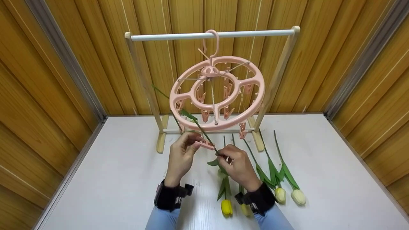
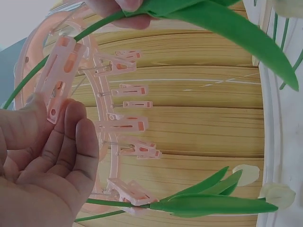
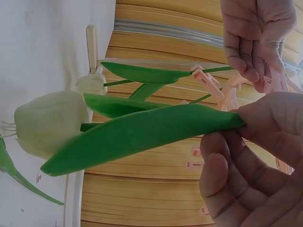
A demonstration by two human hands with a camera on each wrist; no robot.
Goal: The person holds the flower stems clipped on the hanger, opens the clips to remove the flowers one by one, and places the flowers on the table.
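My left hand (image 1: 182,156) pinches a pink clothespin (image 2: 61,71) of the round hanger between thumb and fingers. In my right hand (image 1: 238,163) is a white tulip (image 3: 52,123), pinched by its green stem near the leaf base, its bloom pointing down. That stem crosses at the tip of the clothespin in the left wrist view; I cannot tell whether it lies between the pin's jaws. Above both hands the pink hanger (image 1: 173,99) hangs tilted. Another clothespin (image 3: 208,82) bears a tulip with a long leaf (image 3: 142,72) in the right wrist view.
The hanger hooks over a white rod (image 1: 166,37) on a wooden stand (image 1: 284,70). Several pink clothespins dangle from its rings. On the white table (image 1: 111,166) lie a yellow tulip (image 1: 227,208), a white tulip (image 1: 298,197) and others. Wood-plank walls (image 1: 57,89) enclose the table.
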